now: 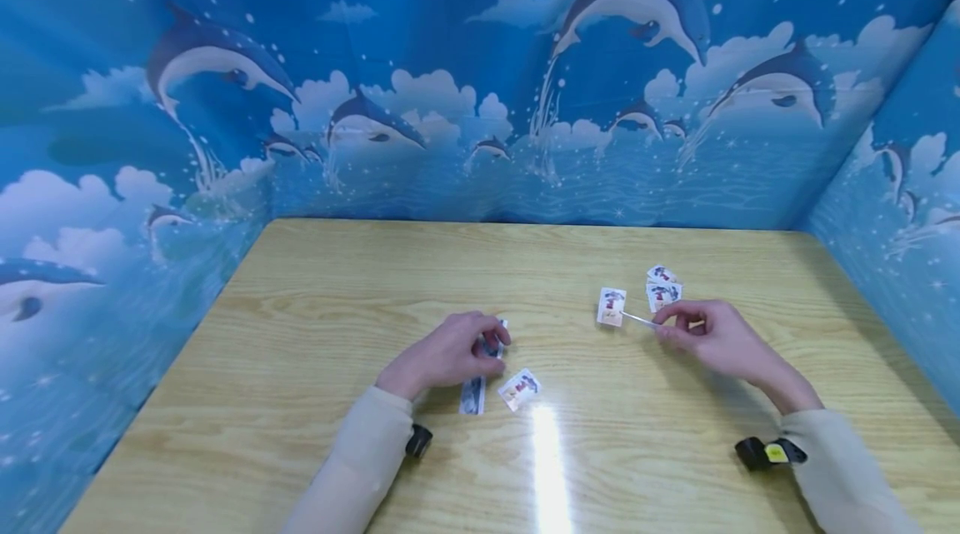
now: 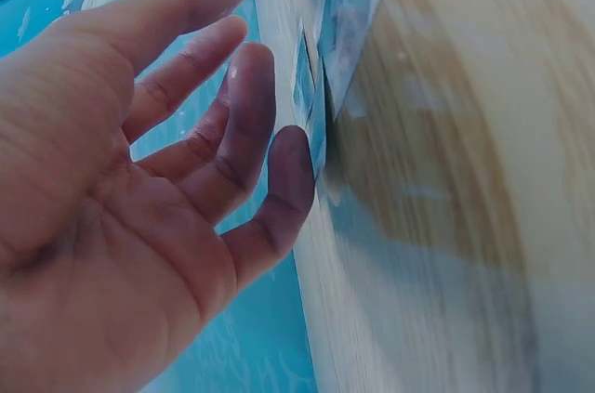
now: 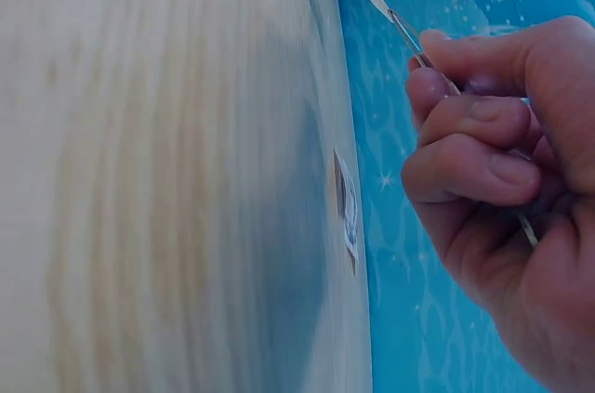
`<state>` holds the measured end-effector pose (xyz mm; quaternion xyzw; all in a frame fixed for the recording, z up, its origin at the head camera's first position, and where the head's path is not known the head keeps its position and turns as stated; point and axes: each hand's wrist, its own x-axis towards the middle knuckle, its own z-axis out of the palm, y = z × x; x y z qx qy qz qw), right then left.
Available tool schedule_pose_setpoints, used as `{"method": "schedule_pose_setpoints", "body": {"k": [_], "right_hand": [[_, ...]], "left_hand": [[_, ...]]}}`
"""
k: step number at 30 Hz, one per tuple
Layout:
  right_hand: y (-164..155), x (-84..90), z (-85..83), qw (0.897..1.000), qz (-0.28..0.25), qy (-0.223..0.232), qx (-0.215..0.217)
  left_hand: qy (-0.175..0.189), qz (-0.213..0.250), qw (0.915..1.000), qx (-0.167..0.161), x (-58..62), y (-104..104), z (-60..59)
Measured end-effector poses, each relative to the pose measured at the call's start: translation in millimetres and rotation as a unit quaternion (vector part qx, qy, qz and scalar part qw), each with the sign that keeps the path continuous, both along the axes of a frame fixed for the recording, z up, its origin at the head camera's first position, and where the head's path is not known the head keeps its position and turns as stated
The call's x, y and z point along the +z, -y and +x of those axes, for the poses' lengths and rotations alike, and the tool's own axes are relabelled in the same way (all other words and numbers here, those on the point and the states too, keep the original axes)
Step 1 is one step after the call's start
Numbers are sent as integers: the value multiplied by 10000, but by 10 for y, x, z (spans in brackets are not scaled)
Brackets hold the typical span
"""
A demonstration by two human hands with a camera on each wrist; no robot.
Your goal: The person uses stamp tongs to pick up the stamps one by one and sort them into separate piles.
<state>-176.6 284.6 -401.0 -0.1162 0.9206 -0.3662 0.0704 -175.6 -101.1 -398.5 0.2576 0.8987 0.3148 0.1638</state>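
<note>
In the head view my right hand [image 1: 712, 338] pinches thin metal tweezers [image 1: 639, 320]. Their tip meets the edge of a small picture card [image 1: 611, 306], which shows as a pale sliver at the tip in the right wrist view. The other fingers of my right hand [image 3: 502, 151] curl in towards the palm. My left hand [image 1: 453, 355] hovers low over dark-faced cards [image 1: 472, 396], partly hiding them. In the left wrist view, my left hand [image 2: 177, 161] has its fingers loosely bent, the little fingertip right at a card's edge.
A light picture card [image 1: 520, 389] lies right of my left hand. Several overlapping cards [image 1: 663, 294] lie just beyond my right hand. The wooden table [image 1: 337, 292] is backed by a blue dolphin-print curtain [image 1: 450, 176] behind and at both sides.
</note>
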Motion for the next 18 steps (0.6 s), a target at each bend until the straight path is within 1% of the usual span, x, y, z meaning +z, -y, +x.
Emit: {"method": "schedule_pose_setpoints", "body": {"k": [4,12,15,18], "right_hand": [[-88,-15,-24,9999,-19,-43,-135],[-226,-8,-58,9990,164,-162,-383],[-270,-11,-68,9987,161,-182,-439],[-304,-13,-84,9984,180,-166,-501]], "left_hand": [[19,47,10000,-24,-9,-3,-1],[84,29,10000,45,-14,-12,2],[51,33,10000,-30,-11,-11,7],[79,-43,9998,-191,-6,-9,10]]}}
